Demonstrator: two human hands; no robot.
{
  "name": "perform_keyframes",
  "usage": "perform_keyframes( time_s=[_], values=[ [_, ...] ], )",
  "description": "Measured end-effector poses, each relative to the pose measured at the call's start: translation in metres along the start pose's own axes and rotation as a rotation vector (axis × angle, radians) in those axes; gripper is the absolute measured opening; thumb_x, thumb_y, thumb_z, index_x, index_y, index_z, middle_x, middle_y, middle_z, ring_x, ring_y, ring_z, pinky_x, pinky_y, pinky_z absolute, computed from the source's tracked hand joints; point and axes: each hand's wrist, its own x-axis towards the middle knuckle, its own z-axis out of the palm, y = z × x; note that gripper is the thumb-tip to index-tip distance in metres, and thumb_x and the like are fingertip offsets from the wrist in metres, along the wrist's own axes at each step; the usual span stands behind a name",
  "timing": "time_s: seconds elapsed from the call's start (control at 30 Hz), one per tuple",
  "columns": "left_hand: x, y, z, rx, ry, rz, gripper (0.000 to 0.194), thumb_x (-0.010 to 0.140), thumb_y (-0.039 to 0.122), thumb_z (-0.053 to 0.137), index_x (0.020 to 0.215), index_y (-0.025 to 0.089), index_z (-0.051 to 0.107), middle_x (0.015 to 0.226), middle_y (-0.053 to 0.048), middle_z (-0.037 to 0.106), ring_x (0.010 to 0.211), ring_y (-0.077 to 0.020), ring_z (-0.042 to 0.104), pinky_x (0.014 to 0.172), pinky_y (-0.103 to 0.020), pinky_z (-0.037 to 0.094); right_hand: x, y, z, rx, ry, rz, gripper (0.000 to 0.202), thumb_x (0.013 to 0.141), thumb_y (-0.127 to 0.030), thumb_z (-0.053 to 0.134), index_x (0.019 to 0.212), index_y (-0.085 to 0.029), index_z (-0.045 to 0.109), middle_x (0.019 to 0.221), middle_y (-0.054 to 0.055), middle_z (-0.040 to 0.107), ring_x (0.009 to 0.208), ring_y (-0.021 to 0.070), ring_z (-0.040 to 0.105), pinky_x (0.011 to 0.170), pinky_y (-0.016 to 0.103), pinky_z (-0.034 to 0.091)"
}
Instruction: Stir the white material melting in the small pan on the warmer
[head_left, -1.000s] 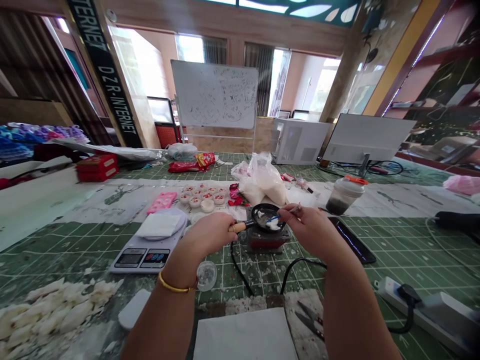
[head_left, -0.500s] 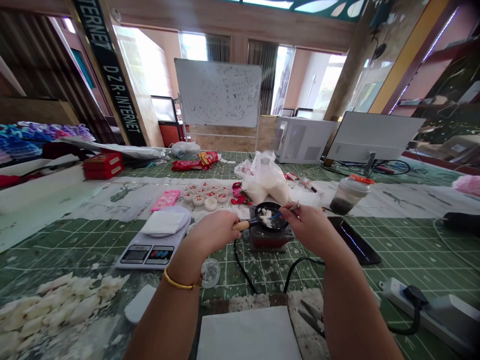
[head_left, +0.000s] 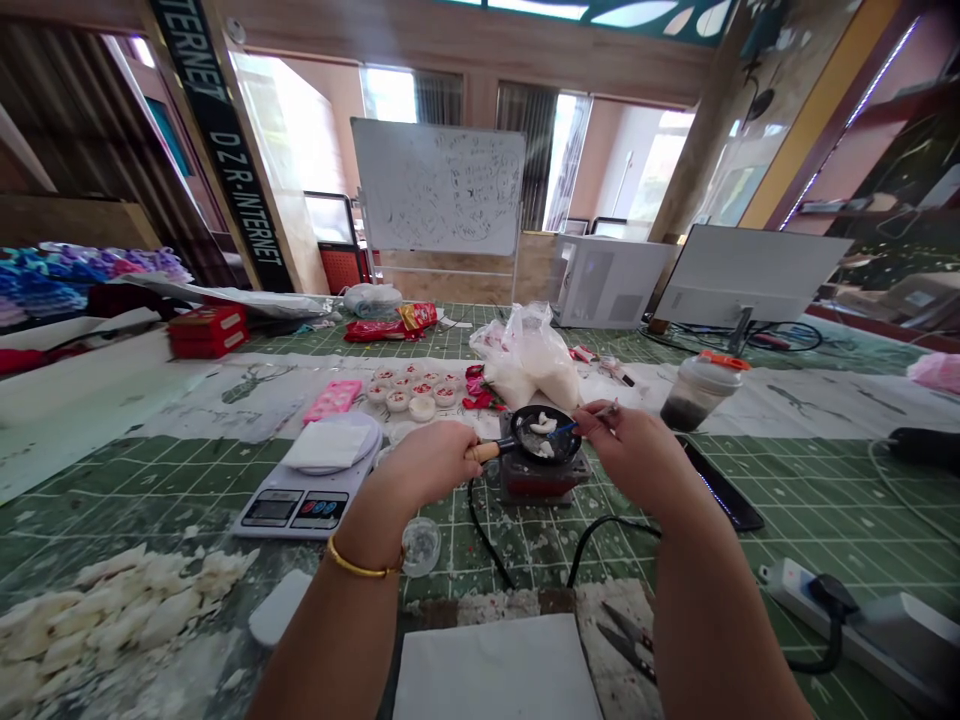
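Observation:
A small black pan (head_left: 537, 458) rests on a compact heater (head_left: 547, 484) near the middle of the table. My left hand (head_left: 435, 462) is closed around the pan's wooden handle (head_left: 486, 452). White pieces (head_left: 543, 425) lie inside the pan, some of them apart from one another. My right hand (head_left: 624, 446), at the pan's right rim, pinches a thin blue stirring tool (head_left: 562, 430) whose tip reaches into the pan. Behind the pan are white-filled cups with red bits (head_left: 421, 391) and a plastic bag of white material (head_left: 531, 365).
Left of the pan are a kitchen scale (head_left: 311, 480), a clear cup (head_left: 421, 546) and whitish chunks (head_left: 112, 620). Scissors (head_left: 628, 642) and a white sheet (head_left: 495, 670) lie in front. To the right are a phone (head_left: 724, 487), a lidded jar (head_left: 699, 390) and a power strip (head_left: 847, 620).
My right hand has shifted slightly right with the stirring tool. The white clump in the pan has spread into separate pieces. My left hand stays on the handle.

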Motion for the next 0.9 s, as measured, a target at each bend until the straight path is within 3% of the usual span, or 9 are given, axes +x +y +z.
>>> perform_keyframes(
  time_s=[0.13,0.27,0.47,0.73,0.9],
  values=[
    [-0.0005,0.0005,-0.0003,-0.005,-0.008,0.000,0.014,0.074,0.031,0.051,0.072,0.019,0.058,0.075,-0.003,0.063,0.064,-0.0156,0.055,0.050,-0.026,0.027,0.0006,0.0012,-0.0026,-0.054,-0.011,-0.002,0.032,0.088,-0.036,0.036,0.096,-0.022,0.065,0.083,0.006,0.070,0.081,0.0217,0.062,0.068,0.028,0.036],
    [-0.0007,0.0011,-0.0016,-0.007,-0.023,0.006,0.014,0.075,0.030,0.051,0.073,0.019,0.059,0.076,-0.003,0.063,0.066,-0.0160,0.056,0.051,-0.026,0.028,-0.0035,-0.0009,-0.0053,-0.115,-0.053,-0.001,0.034,0.088,-0.035,0.035,0.091,-0.019,0.065,0.087,0.009,0.069,0.087,0.0242,0.061,0.071,0.030,0.036],
    [-0.0021,0.0029,-0.0034,-0.003,-0.017,-0.004,0.013,0.075,0.030,0.051,0.073,0.018,0.059,0.075,-0.003,0.063,0.064,-0.0150,0.055,0.051,-0.026,0.028,-0.0045,-0.0024,-0.0018,0.028,-0.094,-0.107,0.031,0.088,-0.035,0.036,0.089,-0.022,0.064,0.082,0.004,0.069,0.080,0.0180,0.061,0.069,0.026,0.037],
    [-0.0026,0.0029,-0.0022,0.000,-0.013,0.003,0.013,0.075,0.028,0.050,0.071,0.018,0.057,0.074,-0.003,0.062,0.063,-0.0150,0.054,0.050,-0.026,0.027,-0.0020,0.0006,-0.0064,-0.110,-0.003,0.008,0.035,0.089,-0.038,0.033,0.089,-0.021,0.064,0.082,0.007,0.069,0.080,0.0224,0.061,0.067,0.030,0.035],
    [-0.0016,0.0026,-0.0027,-0.002,-0.015,0.009,0.013,0.075,0.030,0.051,0.071,0.019,0.057,0.074,-0.003,0.062,0.064,-0.0156,0.055,0.049,-0.026,0.027,-0.0035,-0.0026,-0.0070,-0.139,-0.063,0.029,0.034,0.089,-0.035,0.034,0.091,-0.019,0.064,0.088,0.010,0.069,0.089,0.0247,0.060,0.072,0.031,0.035]
  ],
)
